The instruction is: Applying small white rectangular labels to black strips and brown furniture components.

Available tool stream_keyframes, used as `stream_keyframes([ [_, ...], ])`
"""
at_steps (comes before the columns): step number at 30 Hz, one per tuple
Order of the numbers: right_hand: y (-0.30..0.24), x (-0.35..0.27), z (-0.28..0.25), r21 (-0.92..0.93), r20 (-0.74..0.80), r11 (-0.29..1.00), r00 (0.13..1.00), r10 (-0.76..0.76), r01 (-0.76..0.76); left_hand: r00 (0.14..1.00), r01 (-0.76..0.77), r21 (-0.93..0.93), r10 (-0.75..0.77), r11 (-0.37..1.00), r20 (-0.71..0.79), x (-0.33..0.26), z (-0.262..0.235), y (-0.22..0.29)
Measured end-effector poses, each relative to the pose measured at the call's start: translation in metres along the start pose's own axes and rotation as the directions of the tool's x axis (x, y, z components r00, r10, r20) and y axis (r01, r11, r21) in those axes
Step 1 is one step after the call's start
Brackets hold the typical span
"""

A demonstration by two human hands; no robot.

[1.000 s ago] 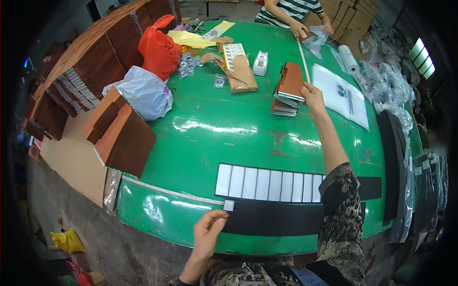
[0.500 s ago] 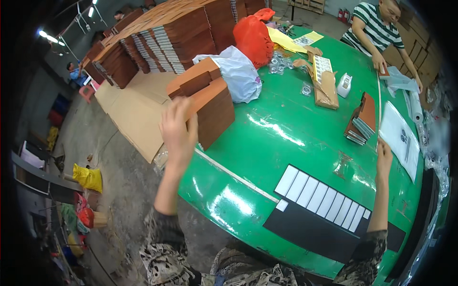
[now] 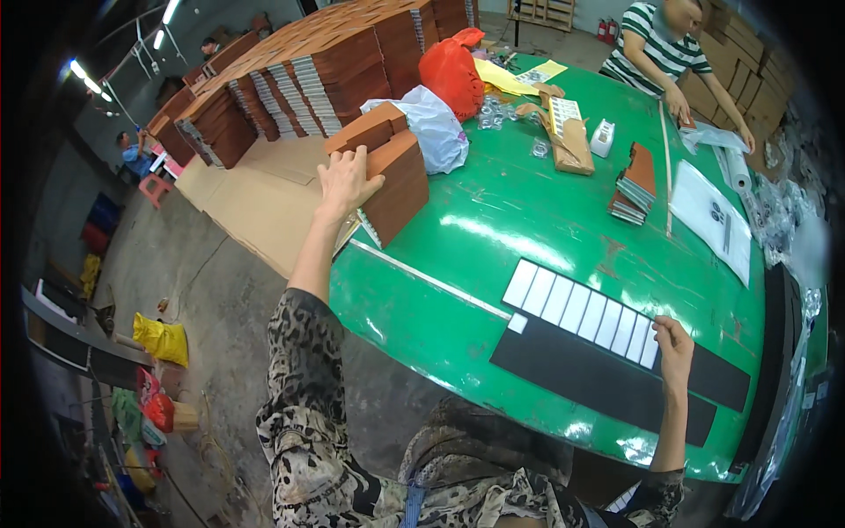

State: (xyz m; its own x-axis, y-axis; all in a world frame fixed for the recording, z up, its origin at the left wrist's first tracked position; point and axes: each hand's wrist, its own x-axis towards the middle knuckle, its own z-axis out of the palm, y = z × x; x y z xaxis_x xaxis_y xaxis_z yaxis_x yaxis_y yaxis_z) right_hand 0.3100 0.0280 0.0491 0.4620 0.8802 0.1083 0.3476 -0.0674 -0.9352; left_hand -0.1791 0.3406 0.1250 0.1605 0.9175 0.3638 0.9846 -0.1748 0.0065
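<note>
Brown box stack (image 3: pixel 387 172) under left hand (image 3: pixel 345 180), white tiles (image 3: pixel 581 312)

green table (image 3: pixel 528 238) carries white tiles (image 3: pixel 581 312), black strip (image 3: pixel 598 383), perhaps brown booklets (image 3: pixel 635 183).

Stack of brown rectangular cardboard pieces (image 3: pixel 393 172) at the green worktop's left edge; row of white rectangular cards (image 3: pixel 576 310) on a black strip.

Our left hand (image 3: pixel 345 180), down at the near table edge a second ago, has swung out and now rests on the brown box stack (image 3: pixel 392 176) (fingers spread), while our right hand (image 3: pixel 673 345) has left the far booklet pile (image 3: pixel 635 183) for the white tile row (image 3: pixel 581 310).
</note>
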Motion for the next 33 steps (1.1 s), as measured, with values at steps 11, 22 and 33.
stream_keyframes([
  [11,-0.052,-0.115,0.061,0.186,0.173,0.982,0.985,-0.026,-0.007,0.602,-0.767,-0.176,0.597,0.617,-0.531,-0.201,-0.016,0.156],
  [22,0.016,-0.185,0.032,0.118,0.033,0.981,0.988,0.15,-0.153,0.438,-0.899,-0.271,0.725,0.345,-0.532,-0.309,0.023,0.225],
  [33,-0.028,-0.131,0.028,-0.344,0.063,0.927,0.989,-0.136,0.15,0.909,-0.13,-0.941,0.417,0.313,0.013,-0.319,0.032,0.207],
])
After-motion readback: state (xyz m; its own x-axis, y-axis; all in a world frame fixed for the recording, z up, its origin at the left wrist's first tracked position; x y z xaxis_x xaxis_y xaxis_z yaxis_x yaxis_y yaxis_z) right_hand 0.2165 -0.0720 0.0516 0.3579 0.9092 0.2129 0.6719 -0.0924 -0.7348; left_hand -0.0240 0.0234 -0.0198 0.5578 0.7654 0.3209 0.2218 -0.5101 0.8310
